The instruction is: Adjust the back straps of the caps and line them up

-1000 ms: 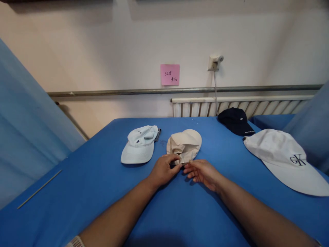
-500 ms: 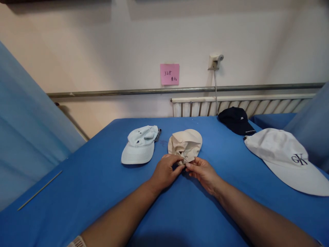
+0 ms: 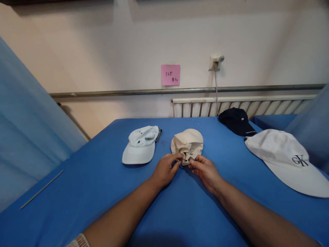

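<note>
A beige cap (image 3: pixel 189 139) lies on the blue-covered table, its back strap side toward me and its crown creased. My left hand (image 3: pixel 166 170) is closed in a pinch on the near left edge of the cap, at the strap. My right hand (image 3: pixel 204 169) pinches the near right part of the same edge, thumb against fingers. Between the two hands the strap is partly hidden by my fingertips, so I cannot tell whether it is fastened. Left of the beige cap sits a pale blue cap (image 3: pixel 140 145), brim toward me.
A large white cap (image 3: pixel 279 151) lies at the right, with a dark navy cap (image 3: pixel 235 120) behind it. A thin stick (image 3: pixel 42 188) rests at the table's left. Blue curtains (image 3: pixel 31 120) hang on both sides. A radiator (image 3: pixel 200 106) stands behind the table (image 3: pixel 102 164).
My hands have moved slightly apart at the cap's back edge. The metal piece seen between my fingertips before is now out of sight, and the beige cap has shifted a little right.
</note>
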Available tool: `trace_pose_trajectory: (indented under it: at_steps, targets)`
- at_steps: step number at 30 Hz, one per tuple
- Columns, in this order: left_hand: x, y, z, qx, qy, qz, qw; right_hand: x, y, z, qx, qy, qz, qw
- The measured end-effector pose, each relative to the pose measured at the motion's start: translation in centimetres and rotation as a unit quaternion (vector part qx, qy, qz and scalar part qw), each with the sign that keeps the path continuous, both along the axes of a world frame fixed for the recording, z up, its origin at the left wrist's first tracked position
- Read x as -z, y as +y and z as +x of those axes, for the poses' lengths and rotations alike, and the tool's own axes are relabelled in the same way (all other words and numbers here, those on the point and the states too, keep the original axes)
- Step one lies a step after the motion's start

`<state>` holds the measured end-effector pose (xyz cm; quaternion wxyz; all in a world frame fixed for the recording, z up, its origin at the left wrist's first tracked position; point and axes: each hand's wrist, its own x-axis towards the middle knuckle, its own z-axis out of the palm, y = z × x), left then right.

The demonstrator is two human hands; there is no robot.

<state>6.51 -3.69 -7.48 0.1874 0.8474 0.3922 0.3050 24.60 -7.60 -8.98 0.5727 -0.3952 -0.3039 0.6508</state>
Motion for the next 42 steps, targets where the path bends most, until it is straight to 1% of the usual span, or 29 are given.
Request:
trace_pose_trajectory:
  at_steps: [4,8,10,13,17,23,27,30,32,34,37,38,39,40,41,42]
  targets:
    - [0.1,0.2,-0.1,-0.007,0.001,0.019,1.000,0.1,0.1,0.2,-0.021,0.009,0.025,0.999]
    - [-0.1,-0.1,0.0,-0.004,0.001,0.027,1.000,0.5,0.4,0.7,-0.054,0.022,0.040,0.997]
    - [-0.3,-0.2,0.1,-0.008,-0.010,0.005,1.000,0.7,0.5,0.9,-0.070,0.031,0.048,0.996]
    - [-0.5,-0.2,0.2,-0.018,-0.052,-0.056,0.997,0.8,0.5,1.0,-0.088,0.039,0.059,0.994]
    - [-0.4,0.1,0.2,-0.041,-0.098,-0.122,0.987,0.7,0.4,0.9,-0.107,0.015,0.069,0.992]
    - [-0.2,0.4,0.3,-0.067,-0.086,-0.151,0.982,0.6,0.2,0.5,-0.111,-0.041,0.066,0.991]
    - [0.1,0.7,0.2,-0.070,-0.120,-0.171,0.975,0.5,0.2,0.4,-0.097,-0.047,0.056,0.993]
    - [0.2,1.1,-0.1,-0.083,-0.181,-0.205,0.958,0.5,0.2,0.3,-0.090,-0.046,0.050,0.994]
    - [0.0,1.3,-0.3,-0.085,-0.230,-0.246,0.938,0.5,0.2,0.3,-0.088,-0.046,0.050,0.994]
    - [-0.5,1.4,-0.5,-0.081,-0.284,-0.296,0.908,0.5,0.3,0.3,-0.084,-0.050,0.051,0.994]
    - [-1.1,1.4,-0.8,-0.061,-0.367,-0.373,0.850,0.5,0.4,0.2,-0.072,-0.070,0.050,0.994]
    - [-1.2,1.4,-0.9,-0.052,-0.385,-0.395,0.833,0.5,0.5,0.2,-0.069,-0.076,0.049,0.993]
    - [-1.3,1.5,-1.0,-0.045,-0.394,-0.411,0.821,0.5,0.5,0.2,-0.065,-0.082,0.049,0.993]
    - [-1.2,1.5,-1.0,-0.044,-0.392,-0.419,0.818,0.6,0.6,0.2,-0.059,-0.088,0.047,0.993]
    - [-1.1,1.6,-1.0,-0.050,-0.382,-0.417,0.823,0.6,0.6,0.2,-0.054,-0.095,0.046,0.993]
    - [-1.0,1.7,-1.0,-0.061,-0.365,-0.406,0.836,0.6,0.7,0.2,-0.048,-0.103,0.045,0.993]
